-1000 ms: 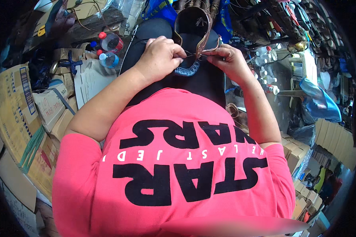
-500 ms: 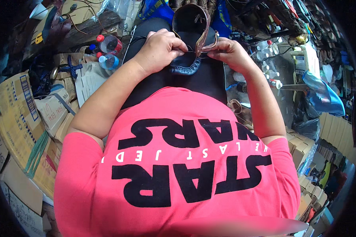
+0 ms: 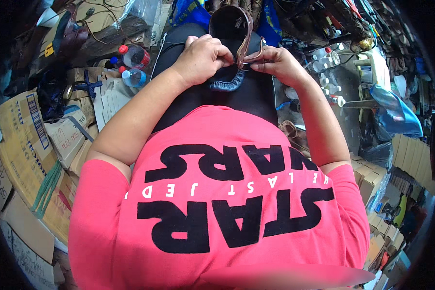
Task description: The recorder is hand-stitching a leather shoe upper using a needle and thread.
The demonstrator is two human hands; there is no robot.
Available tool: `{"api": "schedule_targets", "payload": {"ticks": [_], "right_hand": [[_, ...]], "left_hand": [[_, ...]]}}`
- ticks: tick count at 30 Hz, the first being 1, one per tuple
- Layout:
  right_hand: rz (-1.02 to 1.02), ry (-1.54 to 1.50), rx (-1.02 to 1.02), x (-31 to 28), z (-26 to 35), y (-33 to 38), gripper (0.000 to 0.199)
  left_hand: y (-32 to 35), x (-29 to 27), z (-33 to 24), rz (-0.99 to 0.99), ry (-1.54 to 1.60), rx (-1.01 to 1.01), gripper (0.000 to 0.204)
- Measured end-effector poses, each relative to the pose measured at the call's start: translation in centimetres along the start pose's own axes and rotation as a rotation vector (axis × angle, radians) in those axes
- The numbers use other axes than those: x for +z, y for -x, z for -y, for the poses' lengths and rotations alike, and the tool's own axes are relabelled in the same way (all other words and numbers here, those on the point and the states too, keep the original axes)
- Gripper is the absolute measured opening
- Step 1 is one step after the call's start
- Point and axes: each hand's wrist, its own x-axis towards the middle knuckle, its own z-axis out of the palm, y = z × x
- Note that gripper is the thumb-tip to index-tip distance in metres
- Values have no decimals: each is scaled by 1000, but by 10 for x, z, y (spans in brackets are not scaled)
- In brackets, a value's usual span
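Observation:
Over my lap, on dark trousers, sits a leather shoe upper (image 3: pixel 245 44), brown along its edge and dark inside, open at the top. A gathered blue-black band (image 3: pixel 228 83) curves below it. My left hand (image 3: pixel 204 59) is closed in a pinch at the left side of the brown edge; what its fingertips hold is too small to make out. My right hand (image 3: pixel 278 64) pinches the brown leather flap from the right side, thumb and forefinger together. A thin dark strand shows by the right fingertips.
On the left are plastic bottles (image 3: pixel 134 77), a large cardboard box (image 3: pixel 21 140) and green string (image 3: pixel 47 189). More bottles (image 3: pixel 331 89) stand on the right, beside a blue plastic bag (image 3: pixel 396 112). Stacked cardboard (image 3: pixel 413 162) lies farther right.
My left hand has shifted slightly right, its fingertips now close against the leather edge. The thin strand seen between both hands has mostly gone from sight. The right hand keeps its pinch.

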Motion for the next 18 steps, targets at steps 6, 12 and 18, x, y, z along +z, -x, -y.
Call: {"api": "schedule_targets", "payload": {"ticks": [6,12,18], "right_hand": [[-36,78,83,6,6,6,23],[-108,-60,61,11,4,8,25],[-138,179,-77,10,20,14,21]], "left_hand": [[7,-2,-1,-47,-9,43,16],[9,2,-3,-94,-6,-26,16],[15,-2,-13,-242,-65,60,15]]}}
